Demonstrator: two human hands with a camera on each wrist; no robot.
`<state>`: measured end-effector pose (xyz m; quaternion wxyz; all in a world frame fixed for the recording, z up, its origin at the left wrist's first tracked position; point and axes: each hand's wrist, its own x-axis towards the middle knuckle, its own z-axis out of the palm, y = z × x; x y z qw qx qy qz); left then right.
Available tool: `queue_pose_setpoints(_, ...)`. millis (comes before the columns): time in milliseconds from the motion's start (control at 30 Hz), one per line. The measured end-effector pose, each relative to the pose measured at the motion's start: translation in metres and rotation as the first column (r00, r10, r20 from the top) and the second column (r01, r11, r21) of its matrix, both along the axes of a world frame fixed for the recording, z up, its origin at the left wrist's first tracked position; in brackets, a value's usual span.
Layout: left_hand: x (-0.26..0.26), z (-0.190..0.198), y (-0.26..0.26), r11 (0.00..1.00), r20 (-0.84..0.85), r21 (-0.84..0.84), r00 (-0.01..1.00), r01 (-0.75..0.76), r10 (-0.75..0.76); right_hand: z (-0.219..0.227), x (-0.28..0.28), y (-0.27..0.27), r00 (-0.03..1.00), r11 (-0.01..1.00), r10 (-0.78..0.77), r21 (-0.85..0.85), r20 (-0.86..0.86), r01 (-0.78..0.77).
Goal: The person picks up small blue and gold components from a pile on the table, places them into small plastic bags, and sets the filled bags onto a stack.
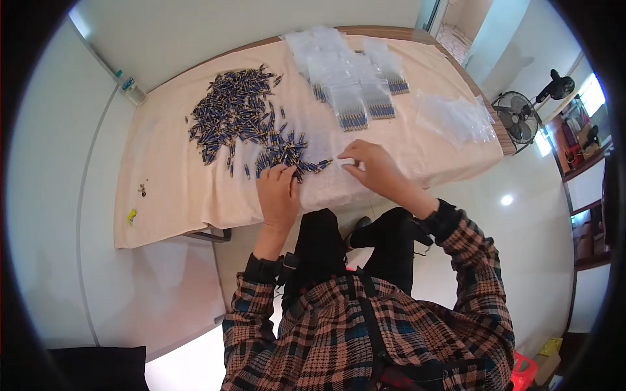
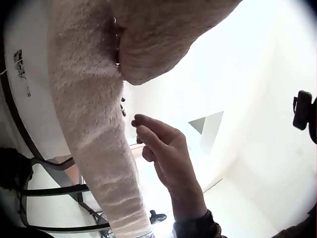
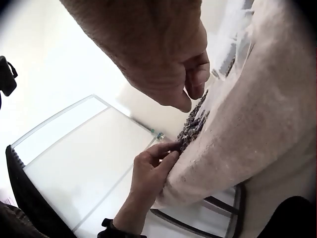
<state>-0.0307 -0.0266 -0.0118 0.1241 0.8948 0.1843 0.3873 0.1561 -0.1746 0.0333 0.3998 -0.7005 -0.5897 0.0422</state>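
Observation:
A large heap of small dark blue pieces with brass-coloured ends lies on the cloth-covered table. A smaller pile lies nearer the front edge. The left hand rests at that pile's near side, fingers bent down on the pieces; whether it holds one is hidden. Just right of a short row of pieces, the right hand hovers with thumb and fingers bent and apart, nothing visible between them. In the right wrist view, the left hand touches the pile's edge and the right hand is above the cloth.
Filled clear bags lie at the back, with flat clear bags at the right. A bottle stands at the left corner; a small yellow item lies at front left. A fan stands beyond the table's right end.

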Motion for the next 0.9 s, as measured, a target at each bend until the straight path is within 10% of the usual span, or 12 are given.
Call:
queue_pose_setpoints(200,-0.003,-0.004,0.005,0.999,0.035,-0.042,0.999,-0.020,0.021,-0.018,-0.014,0.042,0.957,0.998,0.056,-0.051,0.284,-0.043)
queue_pose_setpoints(900,-0.004,-0.007,0.002,0.999,0.076,-0.041,0.997,0.002,0.001,-0.001,-0.005,0.041,0.987,0.981,0.157,-0.118,0.026,-0.153)
